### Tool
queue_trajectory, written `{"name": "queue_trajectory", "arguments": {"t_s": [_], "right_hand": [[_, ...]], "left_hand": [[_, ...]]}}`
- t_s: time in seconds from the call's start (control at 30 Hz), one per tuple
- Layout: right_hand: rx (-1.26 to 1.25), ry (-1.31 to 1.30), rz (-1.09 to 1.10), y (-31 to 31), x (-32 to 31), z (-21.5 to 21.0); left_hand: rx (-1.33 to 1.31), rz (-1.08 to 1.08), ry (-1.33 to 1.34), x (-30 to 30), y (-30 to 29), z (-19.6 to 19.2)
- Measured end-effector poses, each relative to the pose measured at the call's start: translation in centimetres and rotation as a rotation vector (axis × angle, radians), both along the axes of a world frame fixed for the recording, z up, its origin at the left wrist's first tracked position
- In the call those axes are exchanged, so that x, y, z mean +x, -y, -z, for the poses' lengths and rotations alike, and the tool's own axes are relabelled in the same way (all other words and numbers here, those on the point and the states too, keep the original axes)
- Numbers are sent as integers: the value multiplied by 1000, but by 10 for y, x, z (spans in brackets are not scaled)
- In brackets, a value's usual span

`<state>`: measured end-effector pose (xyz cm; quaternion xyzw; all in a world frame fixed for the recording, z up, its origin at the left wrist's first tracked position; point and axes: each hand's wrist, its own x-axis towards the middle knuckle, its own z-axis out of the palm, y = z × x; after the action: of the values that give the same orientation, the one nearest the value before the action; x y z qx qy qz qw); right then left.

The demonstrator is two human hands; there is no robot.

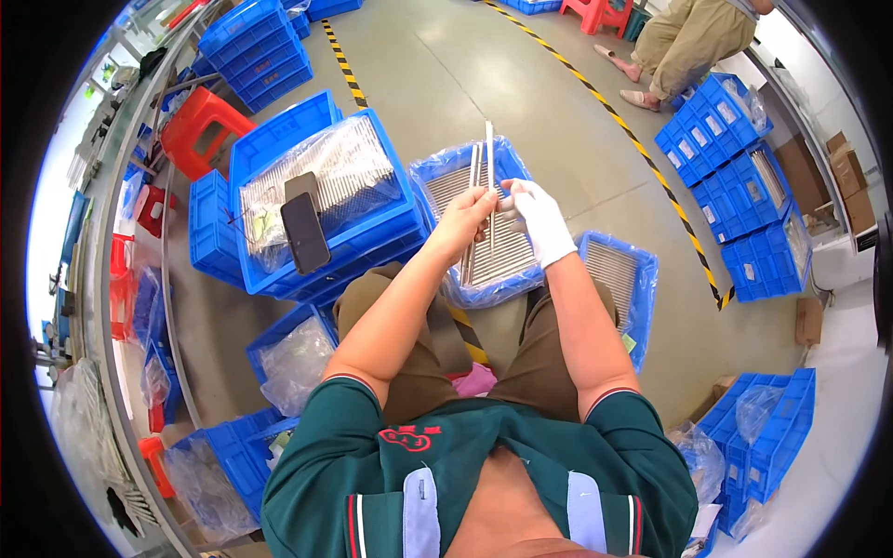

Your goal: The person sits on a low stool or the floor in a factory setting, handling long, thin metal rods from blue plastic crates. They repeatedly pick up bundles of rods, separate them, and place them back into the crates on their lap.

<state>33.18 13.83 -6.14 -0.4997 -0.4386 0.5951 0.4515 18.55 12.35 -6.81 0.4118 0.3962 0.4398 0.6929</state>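
Observation:
My bare left hand (468, 219) is closed round a few long, thin metal rods (490, 153), which stand up past its fingers. One rod rises higher than the others. Close by on the right, my right hand (537, 221) wears a white glove. Its fingers are curled toward the rods, and whether anything is pinched in them is hidden. Under both hands sits a blue crate (493, 296) lined with clear plastic. Rows of similar metal rods (502, 264) lie inside it.
Left of me, stacked blue crates (363, 244) hold bagged rods, with a dark phone (304, 232) on top. Another rod-filled crate (646, 288) stands by my right knee. A red stool (200, 135) is at the left. More crates (730, 177) and a seated person (702, 46) are far right.

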Motion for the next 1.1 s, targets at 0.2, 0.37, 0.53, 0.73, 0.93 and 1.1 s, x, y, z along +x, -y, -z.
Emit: {"name": "queue_trajectory", "arguments": {"t_s": [0.2,0.37,0.53,0.73,0.93,1.1], "right_hand": [[61,88,-2,-29,17,27],[-46,-375,563,-71,47,37],[-78,-338,468,-59,66,11],[-102,-89,-175,-27,40,32],[239,436,-133,-13,8,25],[-43,23,-228,-13,8,23]], "left_hand": [[-121,205,-27,13,14,0],[-231,429,48,20,23,7],[-259,425,305,4,21,17],[-170,314,506,-6,3,8],[-169,360,525,-11,2,20],[-73,237,455,-11,2,14]]}}
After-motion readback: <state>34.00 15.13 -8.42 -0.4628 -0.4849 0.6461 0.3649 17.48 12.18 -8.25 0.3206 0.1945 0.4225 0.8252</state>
